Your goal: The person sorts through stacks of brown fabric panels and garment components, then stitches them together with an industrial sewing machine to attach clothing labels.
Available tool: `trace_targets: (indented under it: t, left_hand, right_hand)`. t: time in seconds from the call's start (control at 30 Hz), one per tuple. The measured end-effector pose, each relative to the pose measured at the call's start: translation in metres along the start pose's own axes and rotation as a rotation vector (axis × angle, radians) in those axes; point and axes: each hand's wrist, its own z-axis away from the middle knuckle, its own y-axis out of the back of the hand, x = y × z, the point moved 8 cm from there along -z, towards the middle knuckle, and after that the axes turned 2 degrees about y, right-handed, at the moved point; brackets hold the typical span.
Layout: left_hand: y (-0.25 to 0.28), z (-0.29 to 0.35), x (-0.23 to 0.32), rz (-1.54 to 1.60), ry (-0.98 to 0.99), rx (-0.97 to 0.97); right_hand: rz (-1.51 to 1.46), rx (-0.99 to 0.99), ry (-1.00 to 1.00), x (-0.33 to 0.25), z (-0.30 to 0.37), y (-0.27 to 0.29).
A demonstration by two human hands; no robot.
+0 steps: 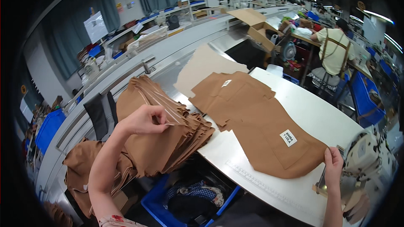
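My left hand (147,120) is closed, thumb and fingers pinching the edge of the top piece on a thick stack of brown fabric panels (155,151). Pale strips show along some folded edges of that stack. On the white tabletop to the right lies a brown fabric panel (256,122) with sewn-on patch pockets and small white labels. It is spread flat, and its near right corner is pinched in my right hand (333,162). Partly beneath its far end is a sheet of beige material (206,69).
A sewing machine (366,153) stands beyond my right hand. Below the table edge, a blue bin (158,204) holds dark and patterned cloth. More brown pieces (84,164) hang at the left. An open cardboard box (261,31) sits farther back; a seated person (336,50) works at right.
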Motion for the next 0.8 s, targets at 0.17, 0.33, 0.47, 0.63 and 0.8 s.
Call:
trace_targets:
  t: [0.17,0.33,0.47,0.63,0.8]
  left_hand:
    - [-0.014,-0.037,0.095,0.523,-0.151,0.131]
    - [-0.079,-0.044,0.263,0.582,-0.597,-0.229]
    - [-0.129,-0.052,0.312,0.852,-0.616,-0.410]
    - [-0.161,-0.054,0.350,0.946,-0.519,-0.323]
    - [-0.171,-0.050,0.381,0.937,-0.479,-0.216]
  right_hand:
    - [0.073,0.062,0.213,-0.091,0.027,-0.005]
    - [0.166,-0.262,0.275,-0.170,0.030,-0.040]
    - [0.053,-0.366,0.146,-0.179,0.038,-0.033]
    - [-0.089,-0.376,0.159,-0.177,0.071,0.002]
    - [-0.299,-0.335,0.091,-0.174,0.092,0.036]
